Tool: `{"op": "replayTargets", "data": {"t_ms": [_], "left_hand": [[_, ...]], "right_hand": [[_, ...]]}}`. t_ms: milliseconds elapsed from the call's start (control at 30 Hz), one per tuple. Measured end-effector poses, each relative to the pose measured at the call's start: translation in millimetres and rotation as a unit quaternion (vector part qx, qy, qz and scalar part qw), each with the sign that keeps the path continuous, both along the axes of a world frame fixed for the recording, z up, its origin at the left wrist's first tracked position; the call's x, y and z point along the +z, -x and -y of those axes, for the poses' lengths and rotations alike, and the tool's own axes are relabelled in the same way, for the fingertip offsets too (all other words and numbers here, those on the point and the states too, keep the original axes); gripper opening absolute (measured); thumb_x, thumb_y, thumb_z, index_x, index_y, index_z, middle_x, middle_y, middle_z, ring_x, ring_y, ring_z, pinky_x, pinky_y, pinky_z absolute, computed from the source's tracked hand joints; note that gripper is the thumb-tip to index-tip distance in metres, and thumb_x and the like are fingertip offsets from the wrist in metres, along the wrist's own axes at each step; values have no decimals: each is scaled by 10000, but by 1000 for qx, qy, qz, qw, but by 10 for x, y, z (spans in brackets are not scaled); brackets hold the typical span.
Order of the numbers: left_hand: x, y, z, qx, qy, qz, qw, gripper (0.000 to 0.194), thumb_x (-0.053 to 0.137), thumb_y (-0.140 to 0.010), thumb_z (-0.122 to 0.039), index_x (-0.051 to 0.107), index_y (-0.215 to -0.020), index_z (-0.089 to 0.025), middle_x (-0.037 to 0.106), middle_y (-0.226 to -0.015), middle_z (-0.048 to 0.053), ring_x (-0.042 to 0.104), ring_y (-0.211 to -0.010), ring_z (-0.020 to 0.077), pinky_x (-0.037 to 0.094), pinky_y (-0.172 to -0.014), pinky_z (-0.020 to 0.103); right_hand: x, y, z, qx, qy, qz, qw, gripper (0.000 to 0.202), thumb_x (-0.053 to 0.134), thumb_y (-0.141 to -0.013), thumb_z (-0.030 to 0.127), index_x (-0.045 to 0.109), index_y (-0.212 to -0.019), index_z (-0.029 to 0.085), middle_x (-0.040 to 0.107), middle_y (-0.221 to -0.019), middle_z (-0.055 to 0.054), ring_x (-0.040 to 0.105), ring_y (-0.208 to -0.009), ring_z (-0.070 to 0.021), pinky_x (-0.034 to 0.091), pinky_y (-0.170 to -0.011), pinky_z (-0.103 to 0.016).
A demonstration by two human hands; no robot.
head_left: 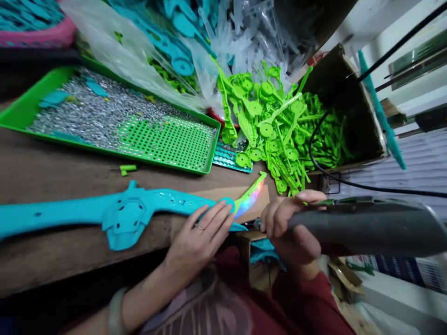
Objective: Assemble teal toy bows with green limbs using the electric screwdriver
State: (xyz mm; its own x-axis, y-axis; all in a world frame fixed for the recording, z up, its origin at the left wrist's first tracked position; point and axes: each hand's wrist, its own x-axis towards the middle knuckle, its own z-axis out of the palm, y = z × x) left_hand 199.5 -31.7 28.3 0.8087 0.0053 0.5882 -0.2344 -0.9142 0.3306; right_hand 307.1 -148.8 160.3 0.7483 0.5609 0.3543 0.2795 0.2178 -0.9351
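Note:
A long blue plastic toy body (167, 201) lies along the front of the table, with a raised angular block in its middle. My left hand (200, 230) is on its right end, fingers laid over the top and closed against it; the thumb is hidden. From under that end a curved lime-green piece (249, 197) with a rainbow sheen sticks out. In my right hand (288, 228) is a dark grey electric screwdriver (363, 228), held sideways with the fingers wrapped round its front. Its tip points at the blue toy's right end; exact contact is too small to tell.
A green perforated tray (164, 144) of small metal screws stands behind the toy. Lime-green parts (275, 125) spill from a cardboard box (363, 102) at right. A black cable (349, 184) loops past it. Small green bits (127, 169) lie near the tray.

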Motion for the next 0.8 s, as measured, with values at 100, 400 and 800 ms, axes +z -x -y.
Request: {"op": "replayTargets", "data": {"t_ms": [100,400,800], "left_hand": [[-35,-46,55,-20,-14,5,1000,315,441,-1008,-127,639,-1252,-106,661,-1338,139,595,-1279,280,415,-1111,466],[-84,-106,-8,-35,-5,86,996,307,534,-947,-51,626,-1240,-55,702,-1262,158,644,-1219,272,498,-1054,418],[-93,-106,25,-29,12,91,995,277,547,-958,-68,616,-1224,-35,717,-1222,167,645,-1214,251,495,-1076,415]], "right_hand": [[-125,154,93,-4,-19,1,1000,322,613,-905,307,507,-1207,345,481,-565,74,510,-466,-158,510,-483,-308],[-584,205,100,-21,-17,92,995,343,569,-930,370,447,-1251,375,475,-558,91,500,-431,-145,501,-442,-283],[-689,175,58,44,-24,84,995,317,581,-906,289,488,-1201,358,461,-567,80,490,-425,-141,458,-416,-277]]}}
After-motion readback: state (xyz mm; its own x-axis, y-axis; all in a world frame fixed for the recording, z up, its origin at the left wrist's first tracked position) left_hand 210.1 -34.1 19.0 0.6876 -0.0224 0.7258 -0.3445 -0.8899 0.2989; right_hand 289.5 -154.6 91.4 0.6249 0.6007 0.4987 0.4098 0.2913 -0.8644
